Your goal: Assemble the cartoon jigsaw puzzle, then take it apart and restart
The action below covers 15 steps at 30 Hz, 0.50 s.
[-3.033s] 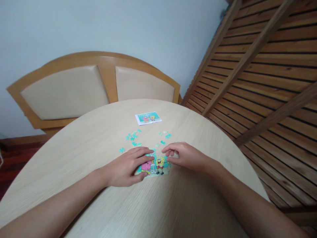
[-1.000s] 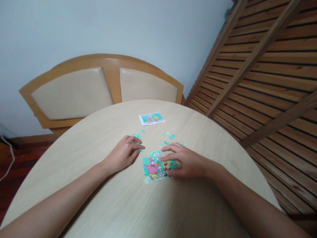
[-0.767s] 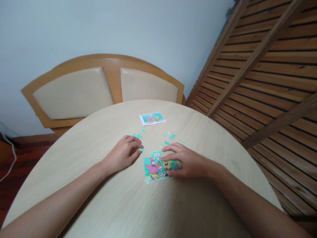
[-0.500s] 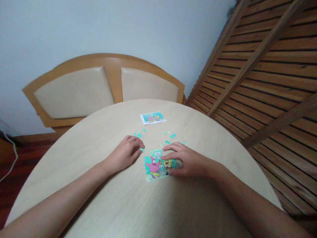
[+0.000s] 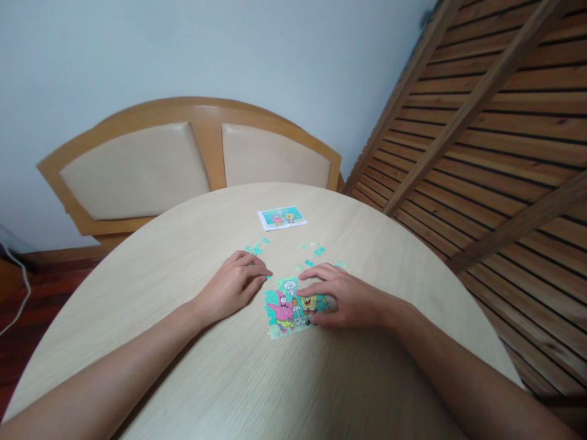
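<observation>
A partly assembled jigsaw puzzle (image 5: 285, 313) with cartoon figures on a teal ground lies flat on the table. My right hand (image 5: 337, 296) rests over its right side, fingers spread apart and touching it, covering part of the picture. Just off the puzzle's upper left corner is my left hand (image 5: 243, 278). Its thumb and fingers are closed on a small teal puzzle piece (image 5: 268, 277), mostly hidden by the fingertips.
Loose puzzle pieces (image 5: 257, 249) lie beyond my left hand, and more loose pieces (image 5: 319, 250) sit beyond my right. A folded picture sheet (image 5: 282, 217) stands farther back on the round table (image 5: 220, 379). A cushioned bench (image 5: 137, 174) and a slatted wooden panel (image 5: 458, 122) border the table.
My left hand's fingertips have moved slightly right, toward the puzzle's top left corner, with the teal piece. My right hand stays on the puzzle. The view has shifted a little.
</observation>
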{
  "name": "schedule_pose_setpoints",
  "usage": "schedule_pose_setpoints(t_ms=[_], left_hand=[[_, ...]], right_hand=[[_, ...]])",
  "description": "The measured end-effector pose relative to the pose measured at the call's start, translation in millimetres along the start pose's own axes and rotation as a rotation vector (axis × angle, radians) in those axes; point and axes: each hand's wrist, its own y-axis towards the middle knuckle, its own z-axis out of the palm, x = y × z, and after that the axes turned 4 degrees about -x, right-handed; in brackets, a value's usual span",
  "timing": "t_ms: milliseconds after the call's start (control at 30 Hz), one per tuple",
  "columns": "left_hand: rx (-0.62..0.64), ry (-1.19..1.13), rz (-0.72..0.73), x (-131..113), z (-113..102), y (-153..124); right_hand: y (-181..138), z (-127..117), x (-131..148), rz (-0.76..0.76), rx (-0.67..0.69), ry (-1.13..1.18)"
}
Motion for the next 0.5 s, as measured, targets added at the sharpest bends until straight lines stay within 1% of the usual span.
schedule_pose_setpoints(t_ms=[167,333,500], left_hand=[[-0.026,0.015,-0.09,0.0,2.9,-0.7],[-0.006,-0.061,-0.113,2.5,6.5,-1.3],[0.014,-0.146,-0.113,-3.8,4.6,0.4]], right_hand=[[0.1,-0.1,0.2,0.0,0.001,0.003],[0.8,0.9,-1.8,-0.006,-0.007,0.008],[0.6,0.6,0.0,0.0,-0.009,0.007]])
